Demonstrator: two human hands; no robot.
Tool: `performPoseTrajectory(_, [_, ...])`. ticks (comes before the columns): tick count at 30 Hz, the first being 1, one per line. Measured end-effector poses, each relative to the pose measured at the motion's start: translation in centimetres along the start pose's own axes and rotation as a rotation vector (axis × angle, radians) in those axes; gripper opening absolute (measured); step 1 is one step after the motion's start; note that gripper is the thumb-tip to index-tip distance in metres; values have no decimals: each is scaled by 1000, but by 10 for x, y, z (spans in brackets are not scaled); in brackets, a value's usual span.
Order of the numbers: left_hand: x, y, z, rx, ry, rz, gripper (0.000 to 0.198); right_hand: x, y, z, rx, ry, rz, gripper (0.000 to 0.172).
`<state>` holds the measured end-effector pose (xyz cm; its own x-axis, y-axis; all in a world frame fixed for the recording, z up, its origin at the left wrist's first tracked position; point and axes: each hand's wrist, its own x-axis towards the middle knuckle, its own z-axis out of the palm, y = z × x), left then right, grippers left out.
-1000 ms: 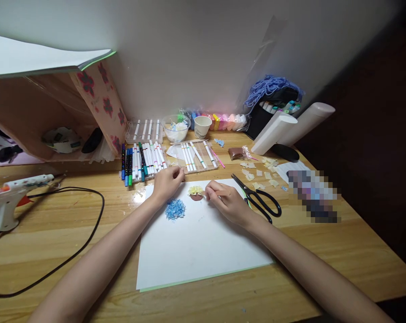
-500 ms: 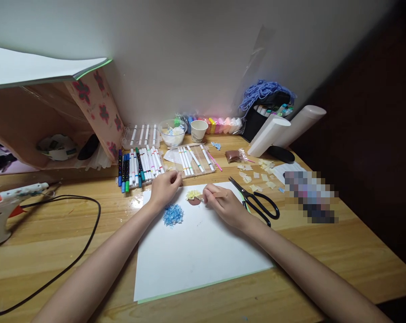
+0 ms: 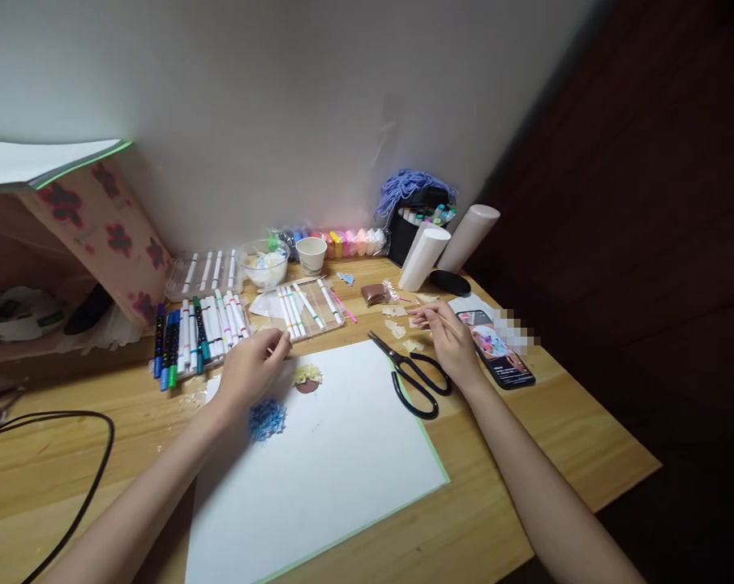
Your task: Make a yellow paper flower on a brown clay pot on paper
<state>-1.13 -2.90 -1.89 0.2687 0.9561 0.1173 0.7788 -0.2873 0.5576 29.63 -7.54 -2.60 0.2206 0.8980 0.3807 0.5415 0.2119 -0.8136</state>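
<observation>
My left hand (image 3: pixel 254 365) hovers over the upper left of a white paper sheet (image 3: pixel 336 478), fingers curled and thumb close to them; anything in them is too small to make out. Just below it lies a round blue patch of small crumpled bits (image 3: pixel 268 420). To its right is a brown oval (image 3: pixel 307 388) topped with pale yellow bits (image 3: pixel 307 373). Beyond the sheet's right edge, my right hand (image 3: pixel 452 345) pinches a thin wooden stick (image 3: pixel 444 321), above the yellow paper scraps (image 3: pixel 413 345). Black scissors (image 3: pixel 410 369) lie between the sheet's edge and this hand.
Markers (image 3: pixel 212 328) and a marker case (image 3: pixel 311 308) line the back left. Behind them stand a clear bowl (image 3: pixel 264 264) and a paper cup (image 3: pixel 311 255). White bottles (image 3: pixel 424 259) rise at the back right. A phone (image 3: pixel 500 349) lies beside my right wrist.
My right hand has left the brown oval and moved right to the yellow scraps, still holding the stick. The view has turned to the right. My left hand stays near the blue patch.
</observation>
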Motion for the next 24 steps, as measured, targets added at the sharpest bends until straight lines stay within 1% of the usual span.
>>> performPoseTrajectory(2, [4,27,-2,8,-64,61,36,7,16,-5,-70,-45,9,26])
performPoseTrajectory(4, [11,56,4,20,-150,172,32,10,25,-5,-145,-121,-9,25])
performPoseTrajectory(7, [26,93,25,41,-243,331,25,7,32,3,-251,-208,-69,16])
performPoseTrajectory(9, [34,108,40,68,-241,372,21,5,35,9,-288,-207,-93,8])
performPoseTrajectory(11, [40,116,52,85,-240,380,19,4,37,13,-298,-180,-98,5])
performPoseTrajectory(13, [41,118,59,91,-245,368,19,5,40,16,-297,-159,-96,2])
performPoseTrajectory(16, [39,116,62,83,-240,349,19,6,40,16,-282,-124,-88,6])
performPoseTrajectory(20, [36,112,60,53,-230,320,20,5,31,13,-245,-48,-63,9])
performPoseTrajectory(22, [37,112,61,24,-213,309,19,3,24,12,-124,-15,-2,13])
performPoseTrajectory(24, [38,113,63,-34,-180,306,20,2,16,11,118,-11,97,21])
